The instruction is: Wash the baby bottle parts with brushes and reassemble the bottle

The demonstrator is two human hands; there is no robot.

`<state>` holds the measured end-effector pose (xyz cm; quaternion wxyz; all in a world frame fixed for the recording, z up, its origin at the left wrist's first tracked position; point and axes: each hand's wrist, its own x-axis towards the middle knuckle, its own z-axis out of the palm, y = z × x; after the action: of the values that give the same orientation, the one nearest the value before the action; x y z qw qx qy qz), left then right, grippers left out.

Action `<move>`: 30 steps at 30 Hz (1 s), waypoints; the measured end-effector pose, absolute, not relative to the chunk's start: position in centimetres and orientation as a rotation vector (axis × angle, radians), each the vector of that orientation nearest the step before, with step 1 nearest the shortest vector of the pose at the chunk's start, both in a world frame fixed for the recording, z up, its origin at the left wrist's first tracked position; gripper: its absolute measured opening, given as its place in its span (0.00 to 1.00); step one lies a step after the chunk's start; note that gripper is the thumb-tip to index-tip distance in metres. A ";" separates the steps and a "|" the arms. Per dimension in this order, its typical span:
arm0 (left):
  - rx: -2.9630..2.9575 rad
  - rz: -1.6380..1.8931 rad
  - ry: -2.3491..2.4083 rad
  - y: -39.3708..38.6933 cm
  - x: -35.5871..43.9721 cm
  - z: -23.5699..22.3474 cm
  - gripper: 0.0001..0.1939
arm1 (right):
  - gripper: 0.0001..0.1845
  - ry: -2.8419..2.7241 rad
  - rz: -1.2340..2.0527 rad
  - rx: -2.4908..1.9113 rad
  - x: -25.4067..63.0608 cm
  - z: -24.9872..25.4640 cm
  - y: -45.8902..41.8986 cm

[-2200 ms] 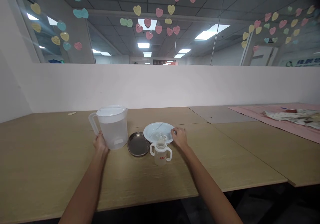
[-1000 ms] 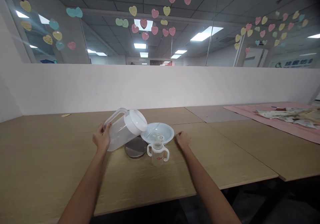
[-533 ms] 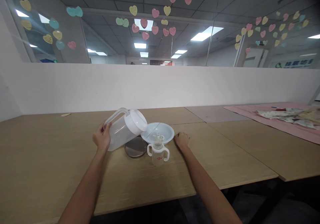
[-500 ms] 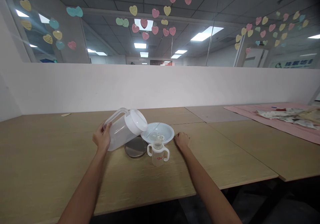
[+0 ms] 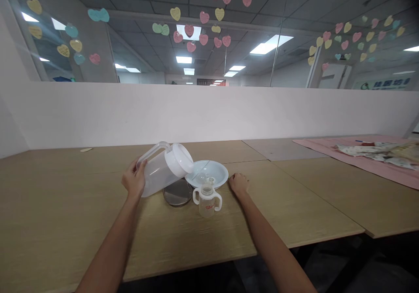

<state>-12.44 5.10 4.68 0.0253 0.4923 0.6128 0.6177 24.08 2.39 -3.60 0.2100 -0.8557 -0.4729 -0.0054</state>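
Observation:
My left hand (image 5: 133, 180) is closed around the handle of a translucent plastic pitcher (image 5: 159, 174) with a white lid. The pitcher is tilted to the right, its lid end beside the rim of a white bowl (image 5: 222, 174). Inside the bowl lie clear pieces, one of which looks like a bottle nipple (image 5: 210, 180). In front of the bowl a baby bottle (image 5: 207, 206) with two white handles stands upright, its top uncovered. Below the pitcher is a round, dark metallic dish or lid (image 5: 177, 195). To the right of the bowl, my right hand (image 5: 239, 183) rests on the table with fingers curled.
The wooden table (image 5: 294, 197) has its front edge close to me. A pink cloth (image 5: 314, 147) with crumpled fabric (image 5: 376, 151) on it lies at the far right. A small flat piece (image 5: 86, 149) lies at the back left, near the white wall (image 5: 157, 114).

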 end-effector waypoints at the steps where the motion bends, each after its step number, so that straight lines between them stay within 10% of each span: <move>1: 1.526 1.910 1.895 5.1 -12.4 4.7 0.21 | 0.18 -1.316 -0.016 -2.379 24.1 -3.6 2.4; 30: 1.511 1.930 1.862 5.4 -12.5 4.4 0.22 | 0.18 -1.339 -0.038 -2.375 24.1 -3.8 2.6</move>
<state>-12.54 5.40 4.40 0.0316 0.4907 0.6045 0.6267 24.13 2.59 -3.83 0.2060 -0.8523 -0.4806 -0.0137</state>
